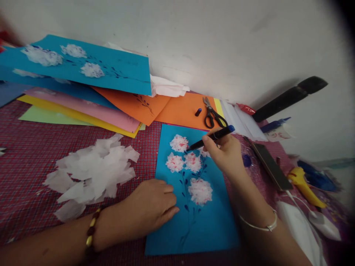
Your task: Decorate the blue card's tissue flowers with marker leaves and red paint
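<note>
A blue sheet of paper (222,218) lies in front of me, bearing several white tissue flowers (200,191) flecked with red and dark blue drawn stems with leaves. My right hand (223,147) holds a black marker (212,137) with a blue end, its tip down by the upper flowers. Fingers curled in and together, my left hand (155,203) rests on the sheet's left edge, and nothing shows in it. Left of that hand is a loose heap of white tissue pieces (94,173) on the checked cloth.
At the back left, a finished-looking blue flower sheet (124,70) tops a stack of coloured papers (111,115). Scissors (212,114) and a dark blue cap (198,112) lie on orange paper (185,107). To the right are a phone (270,164) and a yellow glue gun (305,186).
</note>
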A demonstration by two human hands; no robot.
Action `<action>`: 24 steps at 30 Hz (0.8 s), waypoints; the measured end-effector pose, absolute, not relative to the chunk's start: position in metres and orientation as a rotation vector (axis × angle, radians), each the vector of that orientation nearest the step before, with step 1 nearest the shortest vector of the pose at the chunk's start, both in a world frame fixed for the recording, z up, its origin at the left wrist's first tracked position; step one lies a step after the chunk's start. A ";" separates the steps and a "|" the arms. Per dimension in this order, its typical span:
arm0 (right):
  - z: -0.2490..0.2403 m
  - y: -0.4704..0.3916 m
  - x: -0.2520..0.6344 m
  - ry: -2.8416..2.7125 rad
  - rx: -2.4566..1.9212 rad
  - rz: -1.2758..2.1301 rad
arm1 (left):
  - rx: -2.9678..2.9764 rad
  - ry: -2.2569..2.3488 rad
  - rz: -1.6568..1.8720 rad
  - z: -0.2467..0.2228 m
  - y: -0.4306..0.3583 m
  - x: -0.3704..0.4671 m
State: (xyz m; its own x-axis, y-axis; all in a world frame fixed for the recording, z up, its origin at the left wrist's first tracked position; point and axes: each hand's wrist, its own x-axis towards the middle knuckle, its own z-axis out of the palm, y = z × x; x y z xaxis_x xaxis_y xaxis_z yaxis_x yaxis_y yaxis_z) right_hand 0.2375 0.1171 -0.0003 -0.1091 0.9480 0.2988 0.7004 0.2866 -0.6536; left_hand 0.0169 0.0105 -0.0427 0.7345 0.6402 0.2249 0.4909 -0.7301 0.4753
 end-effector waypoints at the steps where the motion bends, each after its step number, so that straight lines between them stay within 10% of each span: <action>1: -0.001 0.117 0.237 -1.884 -1.471 0.469 | 2.548 0.872 0.528 -0.043 0.011 0.016; 24: 0.002 0.094 0.257 -1.660 -1.387 0.591 | 2.560 0.876 0.463 -0.046 0.010 0.014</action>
State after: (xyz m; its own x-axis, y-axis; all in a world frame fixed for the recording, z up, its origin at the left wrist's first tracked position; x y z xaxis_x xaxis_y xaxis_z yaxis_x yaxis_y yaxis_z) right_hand 0.2566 0.0938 0.0023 -0.0015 0.9491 0.3149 0.5360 0.2666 -0.8010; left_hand 0.0142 0.0103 -0.0455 0.7496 0.6373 0.1788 0.5072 -0.7266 0.4636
